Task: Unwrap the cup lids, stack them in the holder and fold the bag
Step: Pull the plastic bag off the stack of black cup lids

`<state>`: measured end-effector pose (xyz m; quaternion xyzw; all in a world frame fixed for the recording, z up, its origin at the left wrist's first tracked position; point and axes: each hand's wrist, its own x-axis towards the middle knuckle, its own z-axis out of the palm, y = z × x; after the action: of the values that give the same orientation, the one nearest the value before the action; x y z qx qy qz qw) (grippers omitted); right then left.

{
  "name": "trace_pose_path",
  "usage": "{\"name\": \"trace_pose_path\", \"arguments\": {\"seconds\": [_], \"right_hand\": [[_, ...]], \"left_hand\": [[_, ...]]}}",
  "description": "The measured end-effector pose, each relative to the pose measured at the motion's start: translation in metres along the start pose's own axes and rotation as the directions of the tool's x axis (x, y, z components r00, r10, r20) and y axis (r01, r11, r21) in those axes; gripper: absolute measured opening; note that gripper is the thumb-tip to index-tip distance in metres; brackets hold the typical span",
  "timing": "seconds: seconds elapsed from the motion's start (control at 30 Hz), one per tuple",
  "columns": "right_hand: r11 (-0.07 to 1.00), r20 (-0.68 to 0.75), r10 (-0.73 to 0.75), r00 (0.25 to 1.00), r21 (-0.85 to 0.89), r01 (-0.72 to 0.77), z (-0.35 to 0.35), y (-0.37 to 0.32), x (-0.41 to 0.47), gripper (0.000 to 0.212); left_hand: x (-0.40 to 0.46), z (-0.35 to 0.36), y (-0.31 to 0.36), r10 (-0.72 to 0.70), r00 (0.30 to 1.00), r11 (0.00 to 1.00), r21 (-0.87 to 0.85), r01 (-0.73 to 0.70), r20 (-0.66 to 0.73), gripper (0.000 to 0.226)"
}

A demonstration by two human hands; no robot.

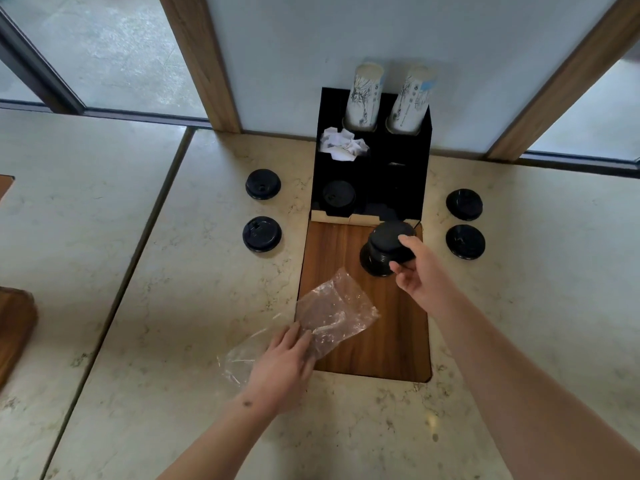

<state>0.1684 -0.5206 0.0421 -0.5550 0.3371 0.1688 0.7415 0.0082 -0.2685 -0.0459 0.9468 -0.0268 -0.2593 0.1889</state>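
Your left hand (282,362) lies nearest, fingers fairly straight, pressing the empty clear bag (323,318) flat where the wooden board (388,341) meets the stone counter (138,306). Your right hand (414,268) curls around a stack of black lids (384,247), which stands on the board just in front of the black holder (372,181). How many lids are in it, you cannot tell.

The stack is tall and gripped from one side near the top; lift it crookedly and the lower lids may slide off. The holder's front wall is close, so a low carry could knock it. The bag is light and may drift if you let go.

Count: one stack in hand, one lid (338,195) in the holder, four loose lids on the counter, two on the left (262,233) and two on the right (465,241); two stacks of paper cups (365,95); one crumpled paper (343,144).
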Motion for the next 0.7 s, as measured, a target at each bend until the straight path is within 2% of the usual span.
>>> {"name": "trace_pose_path", "arguments": {"seconds": [0.2,0.37,0.53,0.7], "right_hand": [[0.999,-0.071,0.034,0.997,0.028,-0.033,0.026,-0.033,0.04,0.032],[0.997,-0.138,0.062,0.988,0.059,-0.054,0.036,-0.046,0.077,0.032],[0.995,-0.257,-0.009,0.966,-0.095,-0.016,0.046,-0.052,0.106,0.04],[0.986,-0.313,-0.015,0.95,-0.164,-0.039,0.06,-0.059,0.127,0.037]], "left_hand": [[0.041,-0.025,0.017,-0.101,0.995,0.995,0.008,0.101,0.011,0.065],[0.071,-0.035,0.022,-0.144,0.988,0.989,0.011,0.144,-0.051,0.063],[0.084,-0.03,0.021,-0.139,0.988,0.99,-0.001,0.14,-0.073,0.065],[0.085,-0.025,0.018,-0.129,0.986,0.992,-0.003,0.13,-0.108,0.062]]}}
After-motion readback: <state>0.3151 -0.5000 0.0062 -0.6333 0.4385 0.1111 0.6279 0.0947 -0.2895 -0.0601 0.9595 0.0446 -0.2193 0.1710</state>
